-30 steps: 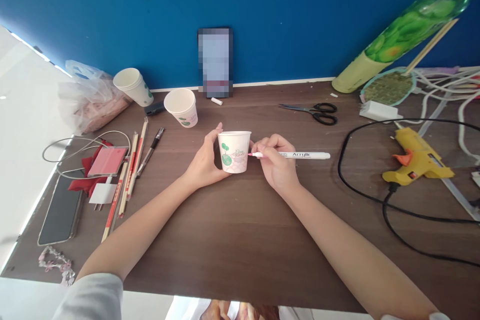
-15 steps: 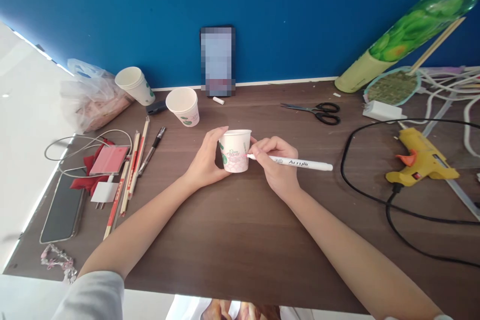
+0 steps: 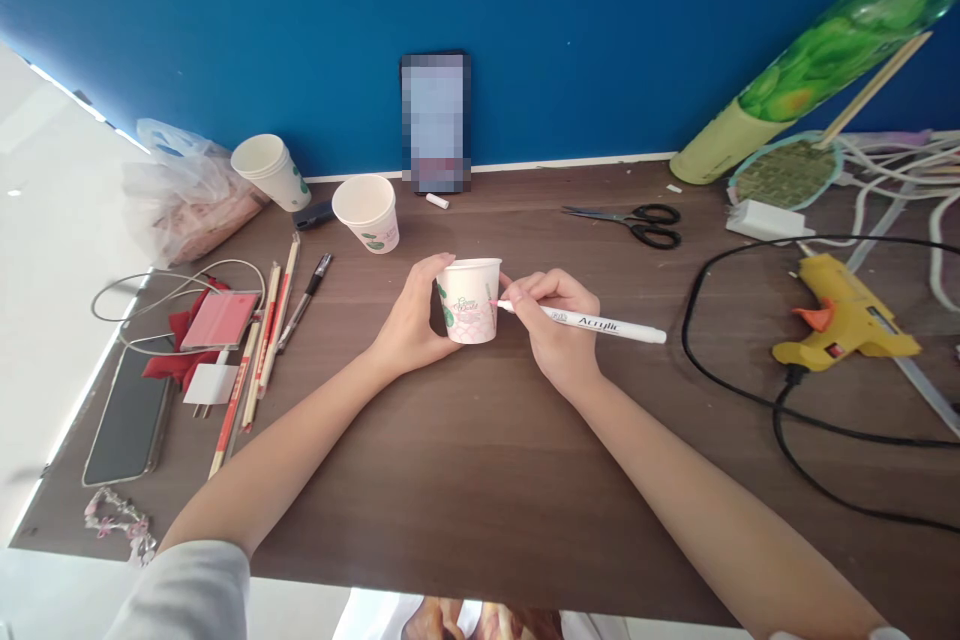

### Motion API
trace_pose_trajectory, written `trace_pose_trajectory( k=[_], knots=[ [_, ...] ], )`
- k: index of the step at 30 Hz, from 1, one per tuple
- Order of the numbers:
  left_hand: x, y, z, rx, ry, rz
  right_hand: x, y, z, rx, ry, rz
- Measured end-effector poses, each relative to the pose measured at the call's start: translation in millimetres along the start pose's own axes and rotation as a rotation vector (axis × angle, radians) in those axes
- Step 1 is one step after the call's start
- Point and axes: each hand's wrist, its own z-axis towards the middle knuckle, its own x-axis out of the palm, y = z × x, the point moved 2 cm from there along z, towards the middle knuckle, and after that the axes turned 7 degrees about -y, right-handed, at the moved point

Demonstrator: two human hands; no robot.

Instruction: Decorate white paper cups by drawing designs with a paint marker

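Note:
Upright at the middle of the desk stands a white paper cup (image 3: 469,302) printed with green leaves, lettering and pink lines. My left hand (image 3: 415,318) is wrapped round its left side, thumb near the base, some fingers hidden behind it. Pinched in my right hand (image 3: 559,325) is a white acrylic marker (image 3: 607,324), its cap off. The pink tip is at the cup's right side; whether it touches I cannot tell. A small white marker cap (image 3: 437,202) lies behind the cup, in front of a propped phone (image 3: 436,120).
Another paper cup (image 3: 365,212) and a cup stack (image 3: 270,170) stand back left. Chopsticks (image 3: 259,350), a pen (image 3: 304,302) and a phone (image 3: 129,415) lie left. Scissors (image 3: 630,223), a yellow glue gun (image 3: 844,315) with black cable and a leaning green bottle (image 3: 810,60) are right.
The marker tip has shifted slightly up and left along the cup's printed side. My left hand keeps its hold, and the cup has barely moved.

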Motion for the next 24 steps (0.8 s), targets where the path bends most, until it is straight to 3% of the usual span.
trace_pose_trajectory(
  k=[24],
  knots=[
    [0.9,2.1,-3.0,-0.094,0.033,-0.002,-6.1,-9.1,4.1,0.087,-0.007,0.093]
  ],
)
